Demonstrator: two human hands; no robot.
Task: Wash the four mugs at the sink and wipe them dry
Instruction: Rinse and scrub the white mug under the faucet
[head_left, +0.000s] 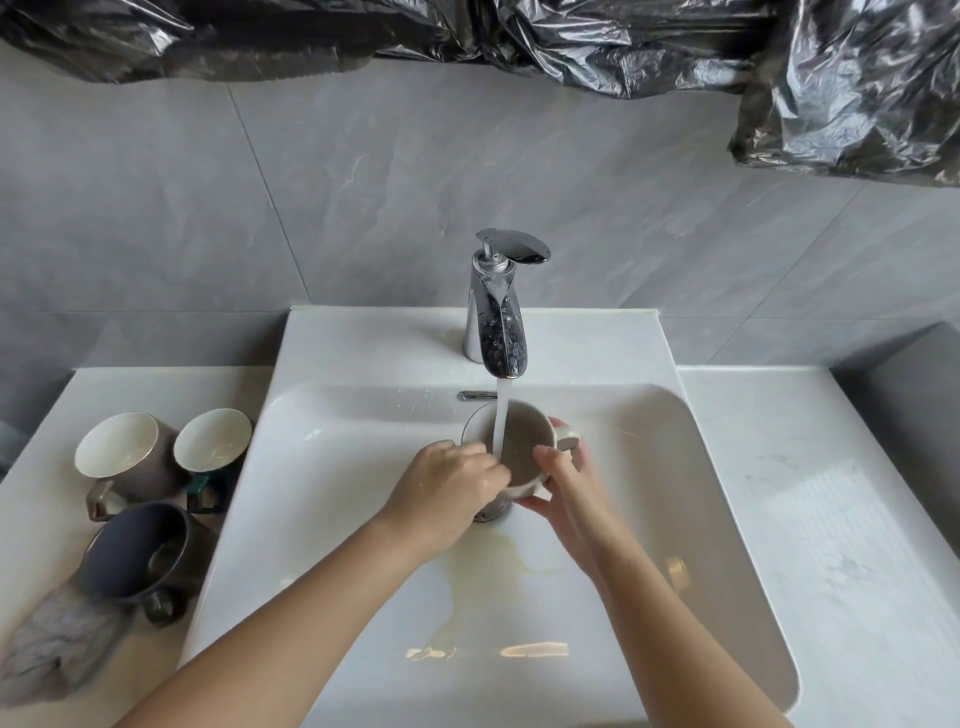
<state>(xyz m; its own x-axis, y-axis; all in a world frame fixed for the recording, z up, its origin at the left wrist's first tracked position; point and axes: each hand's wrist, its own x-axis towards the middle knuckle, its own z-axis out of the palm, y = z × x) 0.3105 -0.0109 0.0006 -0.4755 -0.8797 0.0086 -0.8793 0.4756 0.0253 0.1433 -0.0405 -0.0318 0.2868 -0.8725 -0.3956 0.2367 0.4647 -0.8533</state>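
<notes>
A white mug (524, 441) with a grey-brown inside is held under the running chrome faucet (500, 312), over the white sink (363, 519). My right hand (566, 483) grips it from the right, by the handle side. My left hand (447, 493) has its fingers curled at the mug's left rim. Water streams into the mug. On the left counter stand three more mugs: a brown one with a cream inside (130, 457), a white-and-teal one (213, 441), and a dark navy one (137, 551) lying on its side.
A grey cloth (57, 639) lies on the left counter in front of the navy mug. The white counter (810, 519) extends to the right of the sink. Black plastic sheeting (852, 88) hangs above on the grey tiled wall.
</notes>
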